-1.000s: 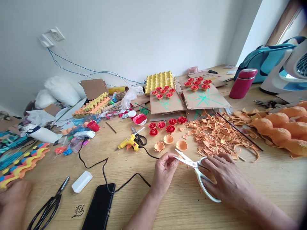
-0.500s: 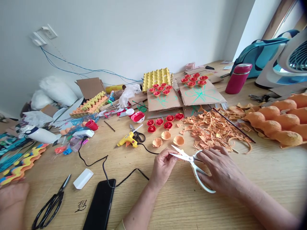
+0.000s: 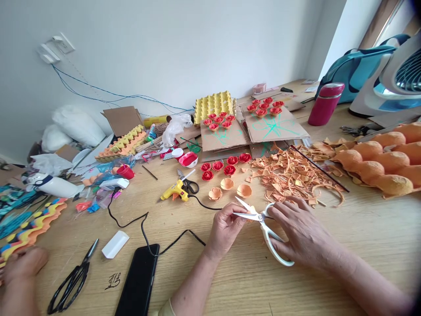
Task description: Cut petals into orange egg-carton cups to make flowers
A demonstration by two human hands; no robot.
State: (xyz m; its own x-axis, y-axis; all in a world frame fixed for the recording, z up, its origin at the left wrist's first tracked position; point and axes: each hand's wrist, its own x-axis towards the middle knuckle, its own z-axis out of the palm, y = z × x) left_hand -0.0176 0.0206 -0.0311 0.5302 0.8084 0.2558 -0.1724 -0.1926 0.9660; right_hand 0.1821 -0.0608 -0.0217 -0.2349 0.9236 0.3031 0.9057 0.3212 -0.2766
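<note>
My right hand point(image 3: 302, 232) grips white-handled scissors point(image 3: 274, 245), with fingers through the loops and the blades spread apart. My left hand point(image 3: 226, 230) is closed in a pinch at the blade tips. A small orange egg-carton piece point(image 3: 252, 209) shows between the blades at my left fingertips; most of it is hidden. Just beyond my hands sit three orange carton cups point(image 3: 244, 190), one of them with layered petals. Behind these lie several red-painted paper roses point(image 3: 231, 170). A heap of orange carton scraps point(image 3: 289, 171) spreads beyond my right hand.
A yellow glue gun point(image 3: 176, 191) lies beside black-handled scissors point(image 3: 190, 187), its cord trailing toward my left wrist. A phone point(image 3: 136, 281), black shears point(image 3: 74, 276) and a white block point(image 3: 115, 245) lie to the left. Another person's hand point(image 3: 26, 263) rests by a painted carton strip point(image 3: 31, 230). An orange egg tray point(image 3: 384, 162) is at right.
The camera view has shifted slightly. My hands stay close together with the scissor blades open, and the orange piece now shows more between them. The other person's hand at left has shifted a little.
</note>
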